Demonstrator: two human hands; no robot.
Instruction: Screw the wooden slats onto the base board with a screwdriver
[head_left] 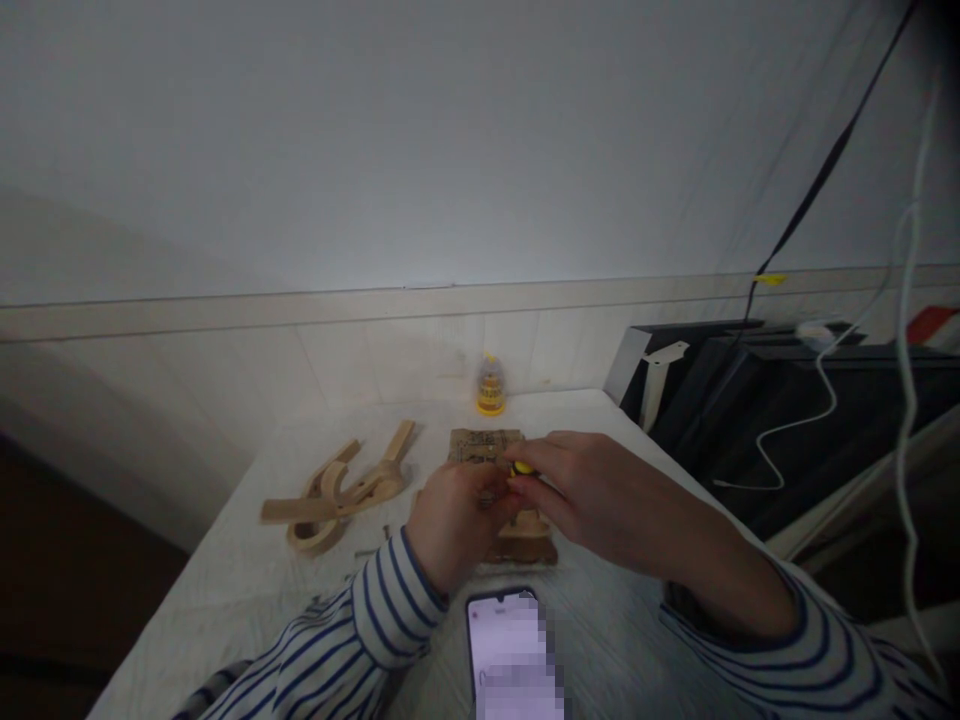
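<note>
My right hand (589, 490) reaches in from the right, its thumb and fingers pinching the yellow-and-black handle of what looks like a small screwdriver (523, 467). Close against it, my left hand (459, 512) is closed, with fingers bent inward. Whatever its fingers hold is hidden behind the hand. Under both hands lie a brown printed packet or piece of cardboard (480, 439) and a light wooden piece (531, 523). A brown block-like edge (525, 551) shows just below them. The screwdriver's tip is out of sight.
Curved wooden parts (330, 508) lie to the left on the white-covered table (225, 600), with small metal screws (386, 532) nearby. A phone (504, 650) lies in front. At the back stands a yellow-based container (490, 390) by the wall. Dark panels (825, 420) and a white cable (909, 400) occupy the right.
</note>
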